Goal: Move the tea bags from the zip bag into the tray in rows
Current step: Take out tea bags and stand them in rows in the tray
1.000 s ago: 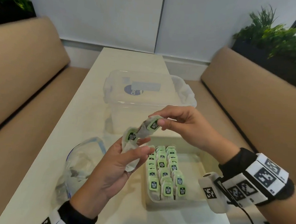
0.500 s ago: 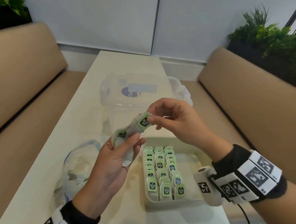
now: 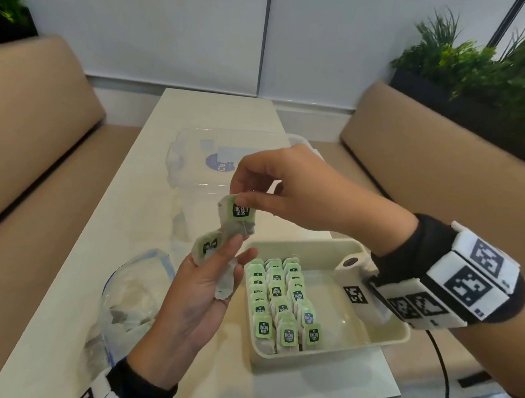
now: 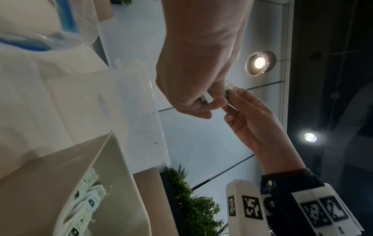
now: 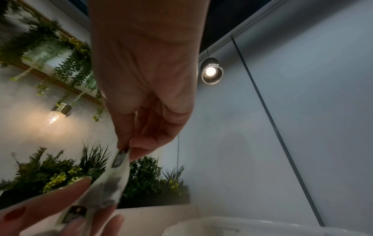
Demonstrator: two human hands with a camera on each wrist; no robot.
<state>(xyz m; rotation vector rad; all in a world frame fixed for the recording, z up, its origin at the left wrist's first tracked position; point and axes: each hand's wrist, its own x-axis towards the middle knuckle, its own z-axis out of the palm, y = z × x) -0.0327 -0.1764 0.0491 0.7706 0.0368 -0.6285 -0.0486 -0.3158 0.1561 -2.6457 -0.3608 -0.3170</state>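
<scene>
Above the tray [image 3: 378,340] our right hand [image 3: 302,192] pinches one tea bag [image 3: 238,215] — left hand [image 3: 198,294] fingers curl around another tea bag [image 3: 208,246].

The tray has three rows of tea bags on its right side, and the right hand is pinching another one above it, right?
Not quite. In the head view the tea bags fill the tray's left side; its right side is bare. The right hand does pinch one tea bag.

Head downward; wrist views upward, close
</scene>
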